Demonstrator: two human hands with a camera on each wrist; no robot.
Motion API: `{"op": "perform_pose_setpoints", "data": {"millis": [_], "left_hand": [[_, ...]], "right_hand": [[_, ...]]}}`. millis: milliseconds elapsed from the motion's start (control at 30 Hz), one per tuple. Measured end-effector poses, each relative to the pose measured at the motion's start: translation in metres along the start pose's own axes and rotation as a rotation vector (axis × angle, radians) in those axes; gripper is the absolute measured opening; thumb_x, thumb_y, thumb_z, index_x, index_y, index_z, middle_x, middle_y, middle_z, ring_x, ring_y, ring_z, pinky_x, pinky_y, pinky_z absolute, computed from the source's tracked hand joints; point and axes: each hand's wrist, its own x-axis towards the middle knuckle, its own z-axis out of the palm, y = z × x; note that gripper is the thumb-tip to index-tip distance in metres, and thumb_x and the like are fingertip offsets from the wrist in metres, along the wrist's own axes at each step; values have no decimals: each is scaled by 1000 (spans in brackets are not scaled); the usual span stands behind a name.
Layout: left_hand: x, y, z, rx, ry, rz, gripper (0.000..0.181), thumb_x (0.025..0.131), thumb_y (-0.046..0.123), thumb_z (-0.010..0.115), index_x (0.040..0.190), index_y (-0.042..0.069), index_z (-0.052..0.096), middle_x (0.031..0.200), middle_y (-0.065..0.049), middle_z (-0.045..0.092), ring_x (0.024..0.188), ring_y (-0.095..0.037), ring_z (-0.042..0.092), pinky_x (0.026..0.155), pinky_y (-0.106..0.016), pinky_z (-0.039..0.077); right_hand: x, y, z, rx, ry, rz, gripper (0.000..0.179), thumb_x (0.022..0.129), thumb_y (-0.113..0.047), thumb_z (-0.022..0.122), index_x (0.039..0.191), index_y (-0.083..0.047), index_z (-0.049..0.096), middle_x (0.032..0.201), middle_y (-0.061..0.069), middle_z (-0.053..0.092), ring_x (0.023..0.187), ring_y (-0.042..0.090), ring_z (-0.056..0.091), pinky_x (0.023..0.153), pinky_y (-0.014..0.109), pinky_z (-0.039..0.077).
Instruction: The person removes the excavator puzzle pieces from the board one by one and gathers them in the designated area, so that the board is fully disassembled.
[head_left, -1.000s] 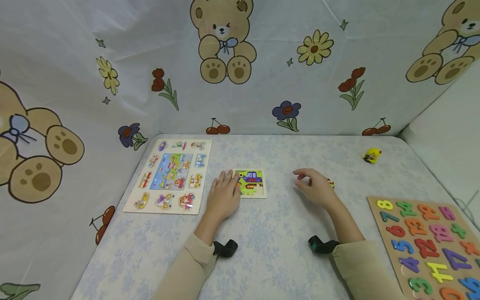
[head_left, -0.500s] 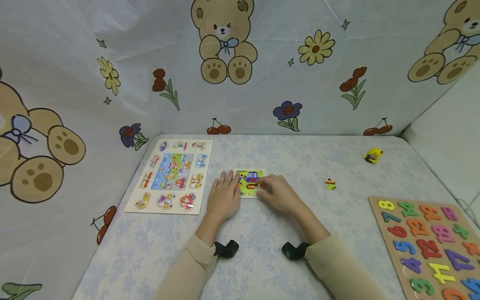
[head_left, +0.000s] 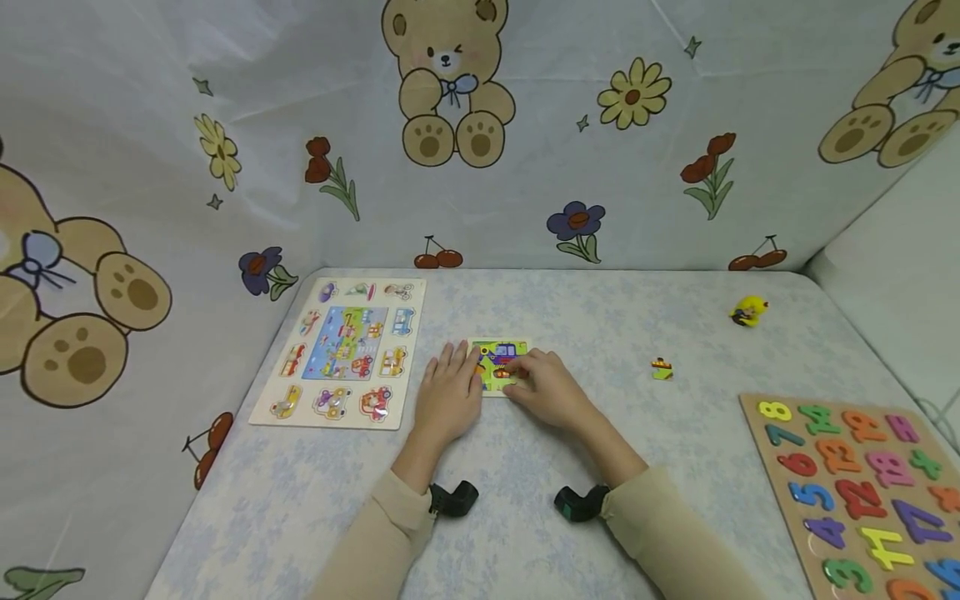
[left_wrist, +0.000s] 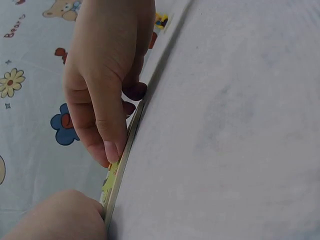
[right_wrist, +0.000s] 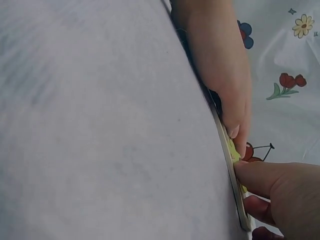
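Note:
A small square jigsaw puzzle [head_left: 497,353] with a purple and blue vehicle on green lies mid-table. My left hand [head_left: 450,392] rests flat on its left edge with the fingers stretched out. Over the right part of the puzzle is my right hand [head_left: 551,387], thumb and fingers curled together, pinching a puzzle piece that they mostly hide. In the left wrist view the right hand's fingertips [left_wrist: 114,150] press down on the puzzle's yellow-green face. A loose puzzle piece [head_left: 662,369], green with red and yellow, lies to the right of the hand.
At the left lies a white vehicle puzzle board [head_left: 258,410]. A wooden board [head_left: 757,417] with coloured letters and numbers takes up the right front. A small yellow duck toy [head_left: 748,311] sits at the back right. A bear-print cloth [head_left: 510,208] hangs behind the table.
My right hand has moved left from beside the loose piece to the puzzle, then slightly further left over it. The left hand has stayed on the puzzle's left edge.

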Motion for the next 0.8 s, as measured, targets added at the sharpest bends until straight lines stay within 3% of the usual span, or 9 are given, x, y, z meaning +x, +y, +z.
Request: {"op": "perform_pose_setpoints", "data": {"millis": [333, 567, 800], "left_hand": [[-1, 0, 0, -5, 7, 6, 53, 106, 38, 29, 158, 25, 29, 166, 1, 22, 156, -23, 9, 126, -46, 5], [-2, 1, -1, -10, 15, 13, 52, 106, 36, 30, 157, 24, 30, 165, 0, 23, 156, -24, 11, 126, -47, 6], [-2, 1, -2, -10, 2, 7, 53, 106, 37, 30, 158, 25, 28, 166, 1, 21, 156, -23, 9, 126, -46, 5]], "right_hand": [[4, 0, 0, 169, 24, 35, 18, 86, -18, 76, 101, -14, 66, 94, 0, 66, 87, 17, 50, 77, 30, 42], [2, 2, -3, 253, 35, 42, 15, 90, -19, 72, 103, -15, 65, 94, 1, 66, 78, 17, 52, 69, 28, 44], [-6, 9, -16, 287, 51, 89, 14, 93, -24, 69, 105, -21, 64, 98, -2, 67, 81, 19, 54, 72, 33, 43]]}}
